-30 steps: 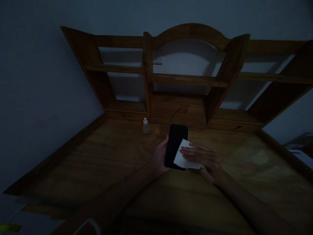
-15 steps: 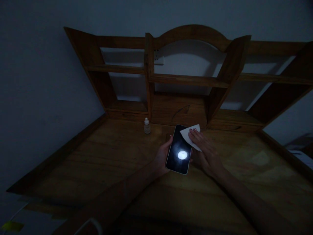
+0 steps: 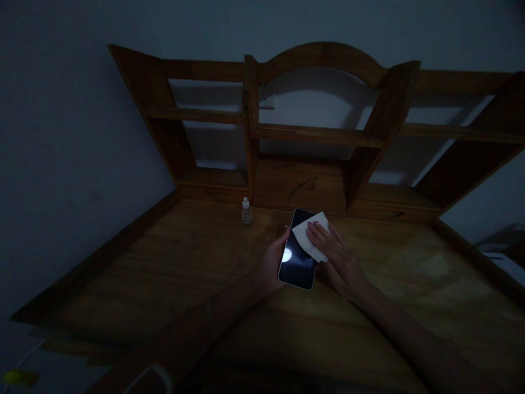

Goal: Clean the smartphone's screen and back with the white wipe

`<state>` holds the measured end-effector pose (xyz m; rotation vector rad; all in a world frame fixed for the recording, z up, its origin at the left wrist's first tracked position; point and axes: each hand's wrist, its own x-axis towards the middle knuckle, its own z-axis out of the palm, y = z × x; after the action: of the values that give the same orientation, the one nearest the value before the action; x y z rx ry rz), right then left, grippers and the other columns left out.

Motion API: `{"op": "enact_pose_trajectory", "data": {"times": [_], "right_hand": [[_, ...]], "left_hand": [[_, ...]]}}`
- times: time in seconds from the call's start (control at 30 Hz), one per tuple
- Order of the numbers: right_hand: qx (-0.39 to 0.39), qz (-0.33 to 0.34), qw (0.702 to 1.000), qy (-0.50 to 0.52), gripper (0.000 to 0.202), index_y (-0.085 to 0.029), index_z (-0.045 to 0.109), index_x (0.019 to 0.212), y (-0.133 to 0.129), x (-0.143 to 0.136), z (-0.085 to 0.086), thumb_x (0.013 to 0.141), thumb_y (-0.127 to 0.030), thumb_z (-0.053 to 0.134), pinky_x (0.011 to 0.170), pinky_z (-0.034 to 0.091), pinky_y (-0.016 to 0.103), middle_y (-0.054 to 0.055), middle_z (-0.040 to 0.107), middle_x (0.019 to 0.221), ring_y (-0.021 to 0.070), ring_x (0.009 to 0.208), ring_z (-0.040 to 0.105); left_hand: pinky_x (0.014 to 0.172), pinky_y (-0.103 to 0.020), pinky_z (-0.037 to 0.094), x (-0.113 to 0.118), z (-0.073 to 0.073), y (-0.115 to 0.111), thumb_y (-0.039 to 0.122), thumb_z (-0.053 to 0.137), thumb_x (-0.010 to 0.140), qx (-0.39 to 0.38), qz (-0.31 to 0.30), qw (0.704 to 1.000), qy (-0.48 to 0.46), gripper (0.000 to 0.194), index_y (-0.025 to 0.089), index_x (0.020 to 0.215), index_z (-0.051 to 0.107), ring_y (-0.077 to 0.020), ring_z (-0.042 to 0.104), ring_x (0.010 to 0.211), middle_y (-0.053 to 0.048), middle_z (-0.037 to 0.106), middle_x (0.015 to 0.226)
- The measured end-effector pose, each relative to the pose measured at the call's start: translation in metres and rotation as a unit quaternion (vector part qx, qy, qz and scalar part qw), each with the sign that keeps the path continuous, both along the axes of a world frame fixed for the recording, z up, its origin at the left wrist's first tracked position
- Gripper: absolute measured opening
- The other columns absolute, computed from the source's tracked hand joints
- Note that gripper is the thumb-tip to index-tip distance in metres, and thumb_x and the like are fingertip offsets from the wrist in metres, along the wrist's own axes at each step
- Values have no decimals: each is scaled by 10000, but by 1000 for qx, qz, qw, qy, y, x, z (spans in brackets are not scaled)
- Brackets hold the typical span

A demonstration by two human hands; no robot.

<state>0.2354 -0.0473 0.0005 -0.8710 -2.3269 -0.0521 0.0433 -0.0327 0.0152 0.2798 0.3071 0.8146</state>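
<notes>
A dark-screened tablet [image 3: 298,272] with a pale edge is held tilted above the desk. My left hand [image 3: 272,266] is closed around its left side, thumb along the edge, the other fingers hidden beneath. On the screen's upper right lies a white cloth [image 3: 305,239], possibly a paper wipe. My right hand [image 3: 334,254] presses it down with its fingertips, the fingers laid close together over it. A bright round reflection shows near the screen's left edge.
A small white-capped dropper bottle [image 3: 246,212] stands upright behind the tablet, on the wooden desk [image 3: 184,262]. The wooden shelf unit [image 3: 315,134] runs along the back, with a wall socket [image 3: 266,98] behind it. White papers [image 3: 506,265] lie at the far right.
My right hand and the cloth have slid left and slightly down across the screen. The bright reflection has shifted left as the tablet tilted a little. My left hand keeps its grip.
</notes>
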Motion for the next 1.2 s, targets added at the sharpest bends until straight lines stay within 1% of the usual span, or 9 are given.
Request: {"op": "enact_pose_trajectory", "data": {"times": [0.27, 0.43, 0.63, 0.7, 0.8, 0.87, 0.9, 1.03, 1.2], "right_hand": [[-6, 61, 998, -5, 607, -211, 337, 1595, -11, -6, 1, 992, -189, 395, 1254, 208, 634, 107, 423, 1605, 270, 1508, 369], [-19, 112, 993, -8, 582, -201, 417, 1557, -17, -10, 2, 975, -185, 410, 1261, 179, 614, 118, 476, 1567, 261, 1473, 429], [-94, 180, 979, 9, 555, -223, 491, 1509, -22, -15, 0, 959, -164, 440, 1270, 143, 598, 102, 538, 1522, 243, 1442, 477], [-112, 203, 972, 32, 516, -230, 533, 1474, -23, -16, -1, 971, -174, 432, 1265, 171, 588, 100, 565, 1500, 242, 1418, 509], [-134, 237, 959, 75, 417, -240, 617, 1383, -22, -17, -3, 1012, -245, 427, 1258, 191, 583, 98, 653, 1402, 249, 1357, 575], [-146, 250, 951, 104, 372, -236, 669, 1305, -21, -17, -4, 1040, -311, 419, 1253, 213, 574, 99, 709, 1318, 254, 1302, 624], [-151, 254, 948, 117, 366, -232, 693, 1258, -21, -17, -4, 1051, -343, 413, 1247, 234, 565, 99, 730, 1280, 254, 1272, 648], [-174, 260, 937, 154, 423, -210, 742, 1087, -19, -16, -6, 1067, -439, 387, 1204, 341, 526, 100, 778, 1163, 250, 1180, 704], [-191, 261, 928, 186, 522, -195, 749, 981, -18, -15, -7, 1068, -521, 351, 1126, 443, 485, 96, 806, 1004, 241, 1039, 755]], "left_hand": [[855, -373, 546, -8, -10, 7, 516, 455, 1012, -50, 0, 999, 12, 559, 57, 1289, 617, -249, 698, 867, -166, 698, 959], [664, -282, 537, -11, -17, 9, 531, 489, 1000, -67, -28, 997, 16, 543, 57, 1219, 637, -174, 661, 653, -114, 681, 819], [418, -209, 385, -13, -29, 15, 660, 452, 969, -57, -93, 994, -6, 718, 24, 1235, 652, -125, 540, 456, -72, 616, 649], [457, -232, 437, -13, -30, 15, 715, 442, 943, -42, -117, 992, -10, 783, 20, 1232, 659, -154, 591, 512, -97, 647, 692], [760, -308, 569, -14, -27, 14, 693, 406, 967, -21, -109, 993, -32, 784, -1, 1232, 657, -242, 711, 875, -193, 714, 997], [946, -333, 536, -14, -25, 12, 659, 388, 989, -8, -90, 995, -44, 763, -13, 1229, 656, -261, 689, 1048, -216, 693, 1151], [988, -332, 516, -14, -24, 12, 647, 385, 996, 2, -81, 996, -46, 754, -16, 1231, 656, -259, 681, 1075, -215, 685, 1182], [991, -335, 507, -14, -24, 11, 602, 409, 1005, 40, -44, 998, -14, 701, -6, 1256, 652, -255, 690, 1052, -213, 682, 1208], [972, -347, 513, -14, -23, 13, 585, 402, 1011, 28, -25, 999, -2, 670, 8, 1232, 663, -259, 691, 1048, -220, 687, 1195]]}}
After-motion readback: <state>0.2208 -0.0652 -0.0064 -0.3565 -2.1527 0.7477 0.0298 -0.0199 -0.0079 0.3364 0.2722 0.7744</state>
